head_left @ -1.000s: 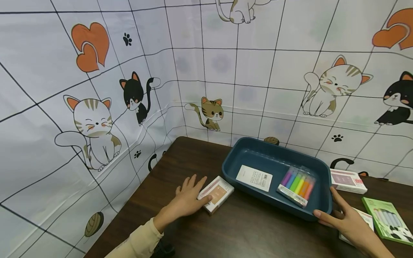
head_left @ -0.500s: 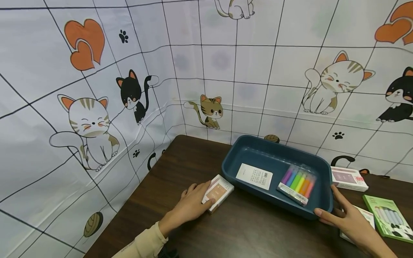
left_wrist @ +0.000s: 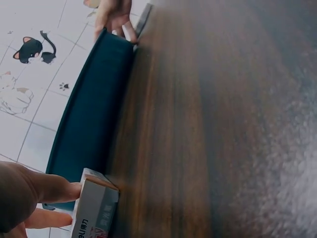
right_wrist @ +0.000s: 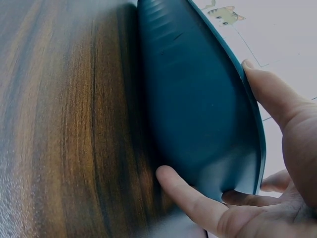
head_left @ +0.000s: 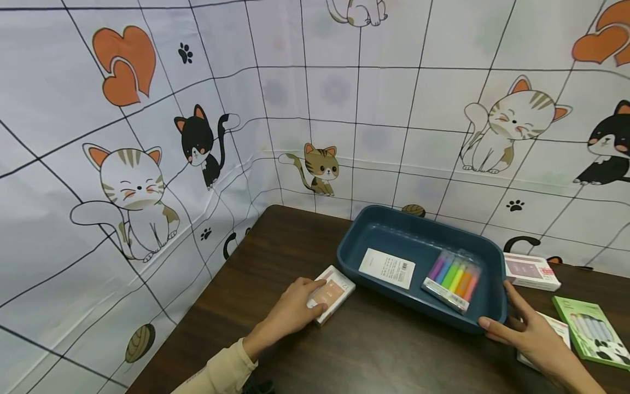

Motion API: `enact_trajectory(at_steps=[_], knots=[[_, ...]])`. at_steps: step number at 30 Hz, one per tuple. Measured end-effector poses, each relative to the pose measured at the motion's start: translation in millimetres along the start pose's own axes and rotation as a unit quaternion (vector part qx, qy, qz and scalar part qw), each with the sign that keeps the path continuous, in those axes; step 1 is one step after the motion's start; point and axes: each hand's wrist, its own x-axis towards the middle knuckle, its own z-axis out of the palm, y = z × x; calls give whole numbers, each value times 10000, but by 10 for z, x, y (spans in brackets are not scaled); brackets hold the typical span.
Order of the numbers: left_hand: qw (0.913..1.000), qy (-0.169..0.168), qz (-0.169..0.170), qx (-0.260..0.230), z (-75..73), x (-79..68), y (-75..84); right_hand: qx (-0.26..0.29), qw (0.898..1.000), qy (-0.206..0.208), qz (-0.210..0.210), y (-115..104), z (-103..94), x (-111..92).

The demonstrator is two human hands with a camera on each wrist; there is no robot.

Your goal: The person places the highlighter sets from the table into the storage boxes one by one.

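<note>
My left hand [head_left: 292, 306] lies at the near-left side of a small white box [head_left: 334, 293] with a brown-orange panel. Thumb and index finger hold the box's edges; the remaining fingers bend beside it. In the left wrist view, the box [left_wrist: 96, 206] shows printed lettering and touches or nearly touches the blue tray. My right hand [head_left: 534, 334] grips the near-right corner of this blue tray [head_left: 418, 298], thumb on the front rim, fingers along the end wall. Inside the tray lie a white box [head_left: 387, 268] and a clear pack of coloured highlighters [head_left: 453, 282].
Right of the tray are a white box with a purple panel [head_left: 531, 272] and a green pack of pens [head_left: 593, 331]. Another white box [head_left: 556, 331] is partly hidden by my right hand. A cat-patterned cloth [head_left: 389, 120] hangs behind the dark wooden table [head_left: 394, 355].
My left hand's fingers have drawn in from a spread pose above the box to its edges. The right hand stays at the tray's corner; the tray appears still.
</note>
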Motion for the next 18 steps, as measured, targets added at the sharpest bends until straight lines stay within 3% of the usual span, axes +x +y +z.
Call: enact_trajectory(at_steps=[8,18], knots=[[9996,58,-124,-252,-102,19,3,-55,9999,3,107,-14,-3,-2],[9991,-69,-11,-408,-148,58,-69,-296,9994,37,175,-24,-17,7]])
